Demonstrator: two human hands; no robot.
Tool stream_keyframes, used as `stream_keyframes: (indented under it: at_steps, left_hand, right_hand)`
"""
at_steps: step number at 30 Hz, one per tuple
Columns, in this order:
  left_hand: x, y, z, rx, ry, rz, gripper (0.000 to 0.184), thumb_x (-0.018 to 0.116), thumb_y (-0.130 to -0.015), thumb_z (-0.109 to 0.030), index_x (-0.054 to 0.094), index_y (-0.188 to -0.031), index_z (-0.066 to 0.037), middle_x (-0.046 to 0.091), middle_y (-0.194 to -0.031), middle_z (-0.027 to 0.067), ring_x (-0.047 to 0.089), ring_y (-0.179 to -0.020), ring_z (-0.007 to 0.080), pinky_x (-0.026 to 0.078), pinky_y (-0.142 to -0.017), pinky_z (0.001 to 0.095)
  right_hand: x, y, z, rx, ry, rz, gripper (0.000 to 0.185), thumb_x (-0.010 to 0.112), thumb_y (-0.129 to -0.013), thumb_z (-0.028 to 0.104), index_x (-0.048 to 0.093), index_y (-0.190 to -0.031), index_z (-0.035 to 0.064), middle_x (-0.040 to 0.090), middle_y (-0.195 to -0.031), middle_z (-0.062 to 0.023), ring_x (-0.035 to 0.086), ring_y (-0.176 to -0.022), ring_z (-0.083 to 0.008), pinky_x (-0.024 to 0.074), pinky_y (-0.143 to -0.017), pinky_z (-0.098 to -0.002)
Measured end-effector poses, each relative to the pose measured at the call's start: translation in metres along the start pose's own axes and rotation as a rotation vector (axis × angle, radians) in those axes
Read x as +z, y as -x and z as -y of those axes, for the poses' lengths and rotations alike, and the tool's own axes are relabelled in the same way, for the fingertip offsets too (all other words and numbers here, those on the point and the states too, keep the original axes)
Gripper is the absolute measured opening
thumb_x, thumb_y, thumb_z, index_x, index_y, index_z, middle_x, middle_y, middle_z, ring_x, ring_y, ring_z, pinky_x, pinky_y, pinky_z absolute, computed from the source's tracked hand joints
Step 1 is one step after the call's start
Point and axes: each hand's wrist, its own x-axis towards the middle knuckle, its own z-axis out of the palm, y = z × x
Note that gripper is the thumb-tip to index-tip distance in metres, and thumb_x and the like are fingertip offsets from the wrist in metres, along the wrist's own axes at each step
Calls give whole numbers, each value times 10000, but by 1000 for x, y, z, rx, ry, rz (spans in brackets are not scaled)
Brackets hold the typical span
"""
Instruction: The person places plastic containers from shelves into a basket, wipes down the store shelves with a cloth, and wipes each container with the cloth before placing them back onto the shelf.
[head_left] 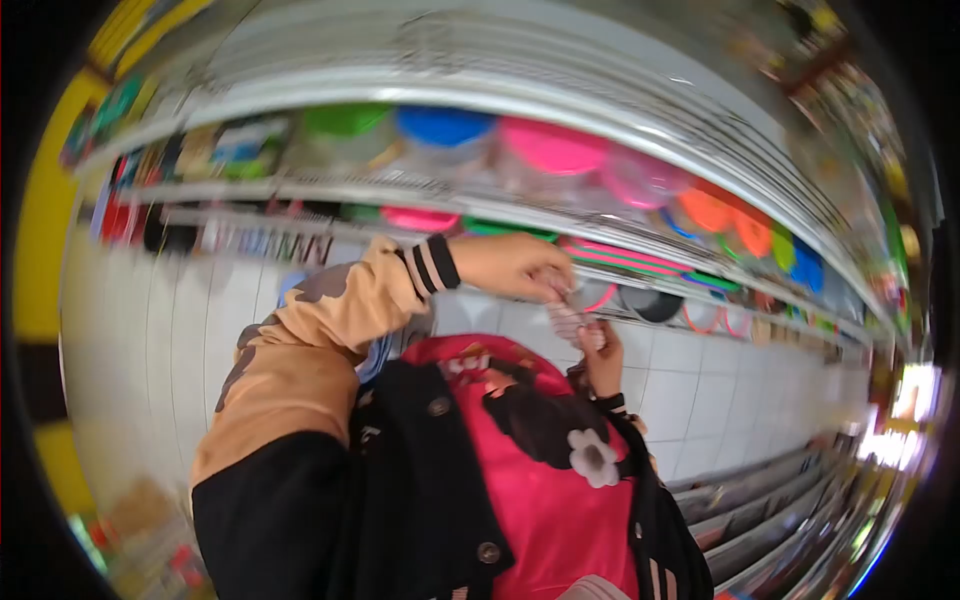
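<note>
My left hand [535, 270], reaching from the left in a tan and black sleeve, has its fingers closed on the upper end of a small striped pale pink item [567, 322]. Lower and to the right, my right hand [603, 358] pinches the same item at its lower right edge. Blur hides what the item is. Both hands are in front of my pink shirt [530, 520], close to the edge of a shelf. The fingers partly cover the item.
A long metal shelf rack [350, 190] crosses the view, with green, blue, pink and orange plastic-lidded containers [555, 145]. Pale floor tiles [690, 400] show beyond my hands. Dark racks [770, 510] stand at the lower right.
</note>
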Motion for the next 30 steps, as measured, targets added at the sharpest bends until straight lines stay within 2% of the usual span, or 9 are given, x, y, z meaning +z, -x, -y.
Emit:
stream_keyframes:
  at_steps: [5,9,11,13,16,21,25,27,30]
  left_hand:
    - [18,230,150,-529,-166,-837,111,599,-809,-95,606,-885,-14,630,-824,73,599,-754,161,483,-682,275]
    - [67,376,203,-1166,120,-1423,189,608,-795,-201,631,-882,-35,644,-719,103,629,-681,213,486,-612,297]
    - [112,427,244,-1269,-127,-1432,216,621,-766,-204,629,-938,-73,635,-761,128,623,-752,239,487,-655,335]
    - [157,454,276,-1327,-346,-1318,430,661,-701,-212,551,-1108,-131,558,-1029,161,559,-929,331,470,-777,411]
    - [186,442,278,-1616,-273,-1192,575,663,-692,-223,445,-1223,-194,498,-1149,167,548,-976,354,459,-810,435]
    - [203,416,326,-1420,-349,-1262,734,704,-661,-249,358,-1308,-235,445,-1235,156,513,-1051,346,429,-863,445]
    - [188,389,352,-1455,-539,-1175,773,696,-689,-278,292,-1348,-258,394,-1305,152,492,-1100,341,382,-912,482]
    - [180,387,370,-1540,-463,-1149,751,684,-712,-296,287,-1349,-264,414,-1293,139,479,-1127,327,357,-931,498]
    - [170,402,387,-1549,102,-1093,720,713,-704,-218,341,-1321,-223,489,-1187,194,516,-1062,366,427,-859,463]
  right_hand:
    - [35,-1,17,-101,149,163,233,631,-824,175,518,-937,6,546,-818,-40,506,-769,-112,431,-697,-256]
    - [72,-20,28,17,195,328,249,550,-881,166,517,-1054,-10,555,-925,-27,482,-827,-86,402,-745,-226]
    - [88,-31,9,-72,326,392,202,509,-910,191,530,-970,-1,546,-824,-37,496,-727,-94,423,-669,-241]
    - [116,-23,23,-27,350,426,211,506,-913,205,529,-971,4,549,-831,-38,494,-725,-96,422,-668,-239]
    - [140,-10,28,176,403,569,180,527,-893,166,533,-969,3,549,-845,-67,513,-771,-134,425,-690,-270]
    - [171,19,32,-164,680,794,213,508,-823,39,530,-1020,-39,518,-927,-159,530,-879,-288,414,-792,-311]
    - [179,37,35,44,747,856,280,591,-823,133,531,-1021,-56,530,-937,-148,566,-822,-245,442,-735,-301]
    - [182,43,38,148,771,841,289,584,-836,157,539,-1025,-57,536,-953,-145,572,-825,-228,447,-729,-294]
    - [186,47,42,98,840,838,283,585,-827,155,557,-1027,-43,543,-989,-149,569,-861,-255,443,-761,-309]
